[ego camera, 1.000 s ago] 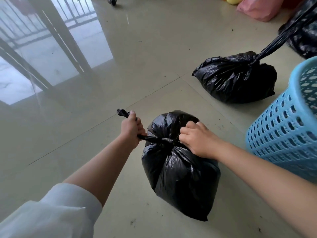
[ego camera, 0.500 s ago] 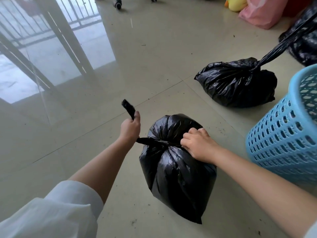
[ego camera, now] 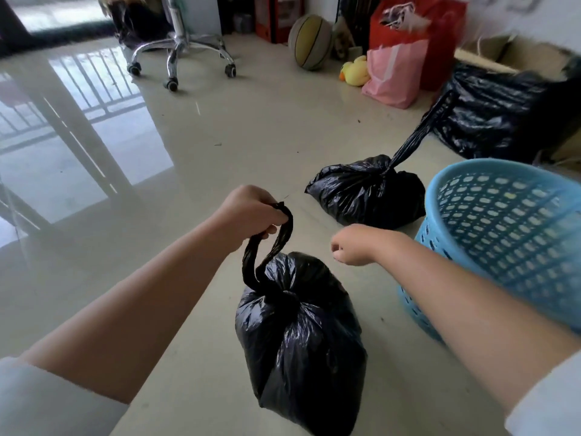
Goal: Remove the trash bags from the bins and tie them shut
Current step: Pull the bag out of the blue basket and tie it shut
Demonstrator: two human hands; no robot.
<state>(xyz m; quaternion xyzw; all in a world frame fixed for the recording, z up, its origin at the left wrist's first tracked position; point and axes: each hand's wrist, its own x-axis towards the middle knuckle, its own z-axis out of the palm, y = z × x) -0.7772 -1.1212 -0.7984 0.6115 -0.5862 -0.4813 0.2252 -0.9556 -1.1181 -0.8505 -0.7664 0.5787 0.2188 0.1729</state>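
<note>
- The near trash bag [ego camera: 298, 338] stands on the floor [ego camera: 220, 146], knotted at its neck, with a twisted black tail looping up from the knot.
- The left hand [ego camera: 248, 212] grips the top of that loop, fingers curled round it.
- The right hand [ego camera: 355, 245] hangs just right of the bag, off the plastic; its fingers look loosely curled, though blur makes this uncertain.
- A second tied bag [ego camera: 367, 190] lies farther back, beside the blue bin [ego camera: 503, 234].
- A third black bag [ego camera: 496, 118] lies behind these.

open floor [ego camera: 195, 146] left, blue basket [ego camera: 503, 234] crowding right
</note>
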